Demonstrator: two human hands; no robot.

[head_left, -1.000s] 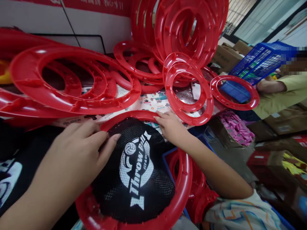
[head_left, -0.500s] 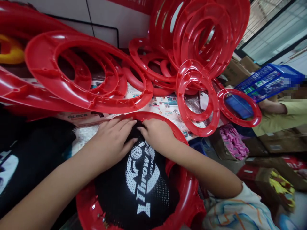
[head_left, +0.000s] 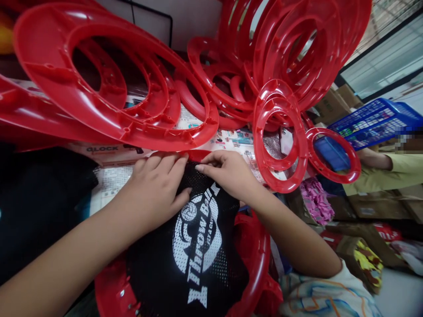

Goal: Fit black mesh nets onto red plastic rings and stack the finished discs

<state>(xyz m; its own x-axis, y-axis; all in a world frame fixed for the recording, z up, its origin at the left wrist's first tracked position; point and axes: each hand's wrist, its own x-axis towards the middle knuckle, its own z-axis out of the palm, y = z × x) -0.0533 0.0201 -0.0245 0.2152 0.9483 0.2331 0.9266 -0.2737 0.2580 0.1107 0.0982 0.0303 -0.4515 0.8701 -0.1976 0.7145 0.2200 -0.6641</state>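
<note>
A black mesh net with a white "Throw Ball" print lies over a red plastic ring frame. My left hand bends its fingers over the net's far edge at the ring's rim, and its thumb rests on the mesh. Just to its right, my right hand pinches the same edge between thumb and fingers. Both fingertip areas are partly hidden at the rim. Small metal bits show on the ring's near left side.
Large red rings lean across the far left, and more red rings are stacked at the back right. Black fabric lies left. Rightward are a blue basket, a person's sleeve and boxes holding pink pieces and yellow pieces.
The mesh's far edge is drawn up towards the rim, and more of the print shows. My right hand has shifted slightly right, its thumb and fingers now more visible. The view has tilted a little.
</note>
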